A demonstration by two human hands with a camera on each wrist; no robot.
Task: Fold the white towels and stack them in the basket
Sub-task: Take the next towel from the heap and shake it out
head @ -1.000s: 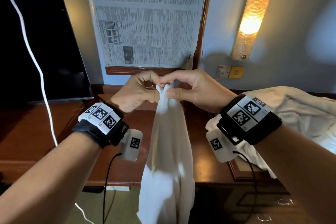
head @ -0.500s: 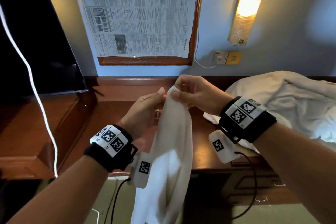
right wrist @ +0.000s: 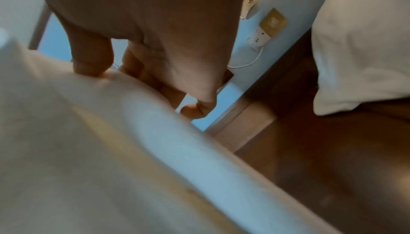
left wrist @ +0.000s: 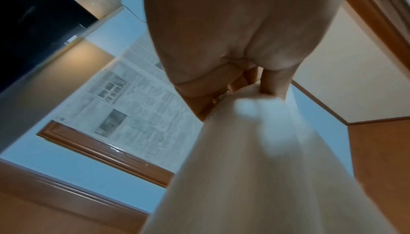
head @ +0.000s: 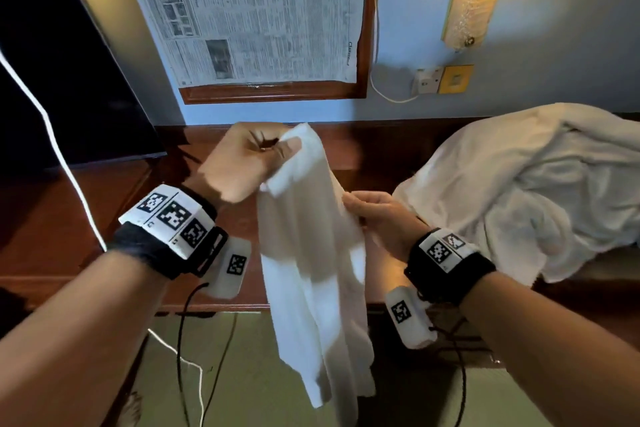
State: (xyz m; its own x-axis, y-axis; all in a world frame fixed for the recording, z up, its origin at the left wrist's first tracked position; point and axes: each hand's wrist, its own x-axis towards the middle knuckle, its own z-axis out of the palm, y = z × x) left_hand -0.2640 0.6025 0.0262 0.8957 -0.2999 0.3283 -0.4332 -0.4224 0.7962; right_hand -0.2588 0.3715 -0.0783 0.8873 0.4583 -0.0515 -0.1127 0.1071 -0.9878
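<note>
Wooden desk, the landmark, spans the head view below the wall. Crumpled towel pile lies on the desk's right end. White towel hangs in the air above the desk's front edge, its lower end below that edge. Left hand pinches its top corner, higher up; the left wrist view alone shows the fingers closed onto gathered cloth. Right hand grips the right edge lower down; the right wrist view alone shows its thumb pressing the fabric.
</note>
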